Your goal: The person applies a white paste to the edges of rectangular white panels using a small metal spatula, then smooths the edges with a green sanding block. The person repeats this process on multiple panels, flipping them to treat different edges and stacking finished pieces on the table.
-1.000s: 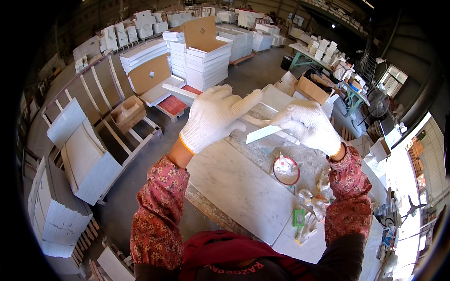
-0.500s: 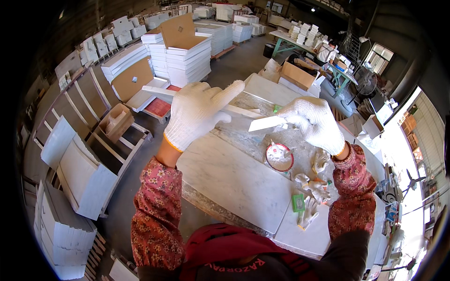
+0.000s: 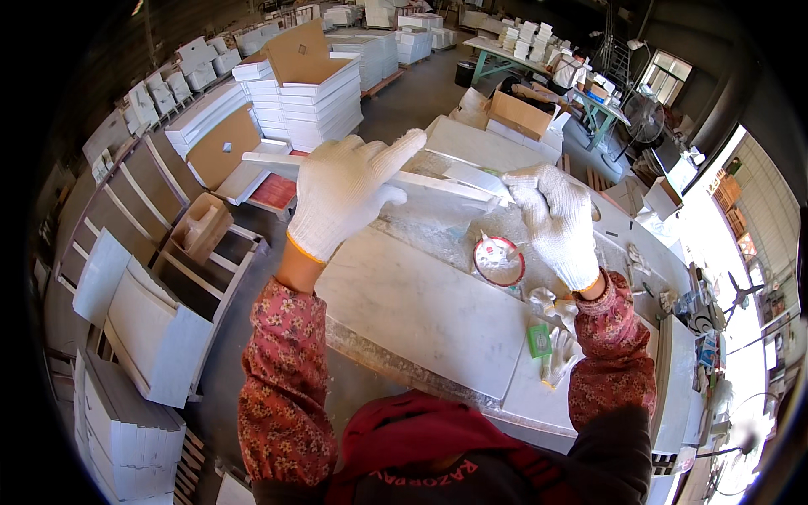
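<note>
My left hand, in a white knit glove, grips a long, thin white strip that sticks out on both sides of it, its index finger stretched along the far side. My gloved right hand is closed on a flat white piece like a scraper blade, which lies along the strip's right end. Whether the two touch all along is hard to tell. Below them, a red-rimmed bowl of white paste with a tool in it stands on the dusty worktable. A pale marble slab lies in front.
Loose white gloves and a green box lie near my right forearm. A metal rack with a cardboard box stands left. White stacks rise beyond; an open carton sits at the far right.
My right hand has moved up and brought the flat white piece from below the strip onto its right end. The left hand has barely moved; the view has shifted slightly.
</note>
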`<control>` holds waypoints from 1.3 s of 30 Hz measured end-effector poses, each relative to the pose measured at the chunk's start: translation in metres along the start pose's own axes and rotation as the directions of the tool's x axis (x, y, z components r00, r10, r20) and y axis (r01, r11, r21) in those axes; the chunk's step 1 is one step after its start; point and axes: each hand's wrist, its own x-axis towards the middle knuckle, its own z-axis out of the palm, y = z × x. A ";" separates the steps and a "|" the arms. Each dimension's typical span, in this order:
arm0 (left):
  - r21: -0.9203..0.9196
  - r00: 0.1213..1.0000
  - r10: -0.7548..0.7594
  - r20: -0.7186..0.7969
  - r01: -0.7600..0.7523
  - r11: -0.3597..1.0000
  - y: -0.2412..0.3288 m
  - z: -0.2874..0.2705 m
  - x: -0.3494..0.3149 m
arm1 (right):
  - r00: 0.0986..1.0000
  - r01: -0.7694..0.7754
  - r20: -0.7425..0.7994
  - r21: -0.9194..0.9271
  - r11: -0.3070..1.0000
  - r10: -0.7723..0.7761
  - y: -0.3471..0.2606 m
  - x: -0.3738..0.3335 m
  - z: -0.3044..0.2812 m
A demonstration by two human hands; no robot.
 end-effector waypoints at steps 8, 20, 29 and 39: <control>-0.106 0.998 0.009 -0.068 -0.017 0.994 -0.004 0.014 0.005 | 0.971 -0.240 0.015 0.094 0.966 0.240 -0.023 -0.069 0.012; -0.127 0.993 0.021 -0.114 -0.035 0.991 -0.001 0.007 0.007 | 0.959 -0.269 -0.003 0.313 0.911 0.284 0.011 -0.011 -0.019; -0.099 0.996 0.026 -0.087 -0.034 0.995 -0.008 0.006 0.002 | 0.970 0.037 0.232 0.169 0.985 -0.077 0.012 0.036 0.002; -0.096 0.997 0.025 -0.077 -0.032 0.995 -0.004 0.004 0.005 | 0.985 0.159 0.079 -0.109 0.981 -0.151 0.011 -0.001 -0.008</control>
